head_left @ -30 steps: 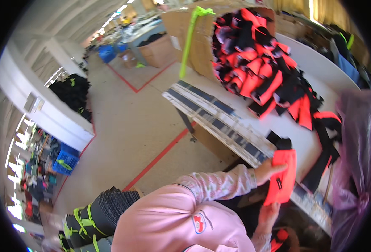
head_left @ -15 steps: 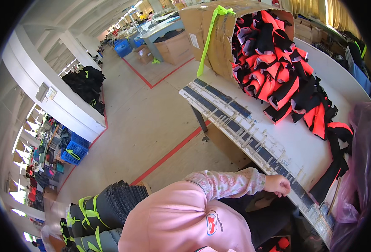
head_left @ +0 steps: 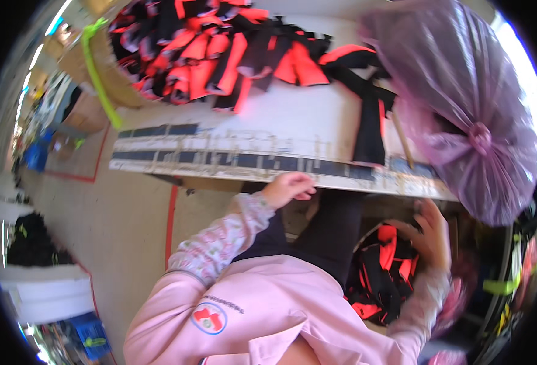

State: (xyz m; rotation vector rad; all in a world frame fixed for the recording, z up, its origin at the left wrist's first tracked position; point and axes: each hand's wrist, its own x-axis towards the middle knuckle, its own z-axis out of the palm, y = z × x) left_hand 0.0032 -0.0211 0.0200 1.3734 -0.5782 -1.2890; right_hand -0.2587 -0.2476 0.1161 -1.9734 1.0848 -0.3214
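Note:
My left hand [head_left: 288, 188] is over the table's front edge, its fingers loosely curled, with nothing seen in them. My right hand [head_left: 431, 234] is raised at the right, below the table edge, fingers apart and slightly blurred, holding nothing that I can see. Beside and below it, a container holds black and coral-red fabric pieces [head_left: 389, 255]. On the white table [head_left: 317, 125], a large heap of similar fabric pieces [head_left: 204, 52] spills from a cardboard box. One black piece [head_left: 370, 131] with a coral-red edge hangs from the heap's right end toward the front edge.
A big purple plastic bag [head_left: 463, 103], knotted, bulges over the table's right end. A thin wooden stick [head_left: 402, 140] lies beside it. Dark strips [head_left: 238, 159] are taped along the table's front. A neon-green band [head_left: 98, 79] hangs on the cardboard box [head_left: 113, 67] at left.
My view has swung to the right, bringing the purple bag and the container below the table into sight. My right hand has come into view. The left remains by the table edge.

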